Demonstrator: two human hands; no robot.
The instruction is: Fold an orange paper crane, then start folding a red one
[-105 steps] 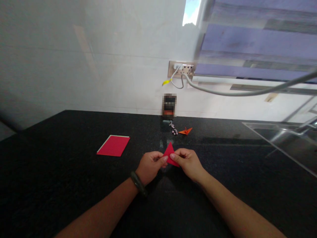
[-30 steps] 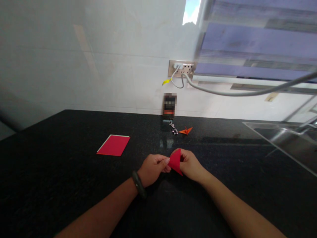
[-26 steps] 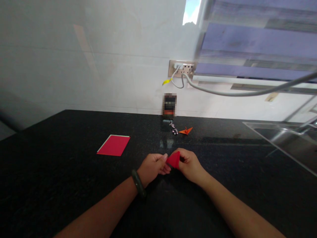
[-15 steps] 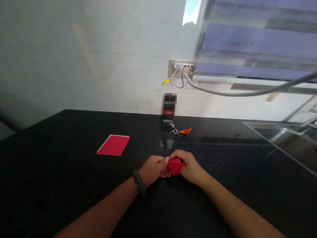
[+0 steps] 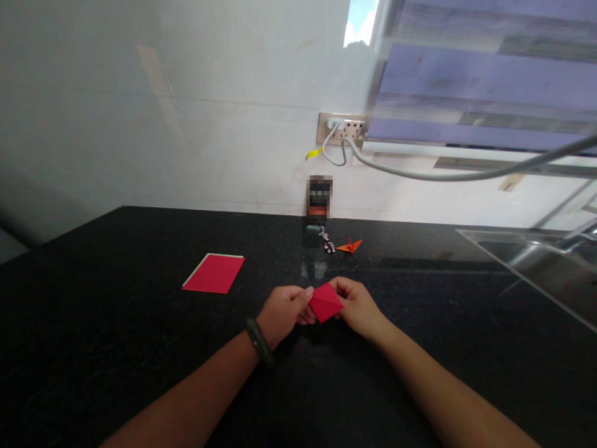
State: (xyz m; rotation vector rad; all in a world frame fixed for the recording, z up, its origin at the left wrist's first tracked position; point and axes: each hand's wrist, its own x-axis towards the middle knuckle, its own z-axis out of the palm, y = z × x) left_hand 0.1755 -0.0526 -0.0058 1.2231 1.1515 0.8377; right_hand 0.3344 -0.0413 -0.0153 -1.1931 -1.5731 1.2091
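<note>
Between my two hands is a small folded piece of red origami paper (image 5: 326, 303), held just above the counter with a diamond-shaped face and a crease showing. My left hand (image 5: 290, 306), with a dark bangle at the wrist, pinches its left corner between thumb and fingers. At the right edge, my right hand (image 5: 358, 308) grips the paper, its fingertips partly hidden behind it. Beyond the hands sits an orange paper crane (image 5: 351, 246). A stack of red square paper (image 5: 214, 274) with a pale edge lies to the left.
The dark speckled counter (image 5: 140, 348) meets a white tiled wall. A phone-like, pixelated object (image 5: 319, 199) with a beaded strap (image 5: 328, 241) leans there. Above are a socket (image 5: 344, 129) and a grey cable (image 5: 429, 177). A metal sink (image 5: 550, 261) lies at right.
Both hands have risen slightly and shifted the folded paper a little left. Its face now appears flatter and wider, as a diamond, with the right fingers drawn more to its edge.
</note>
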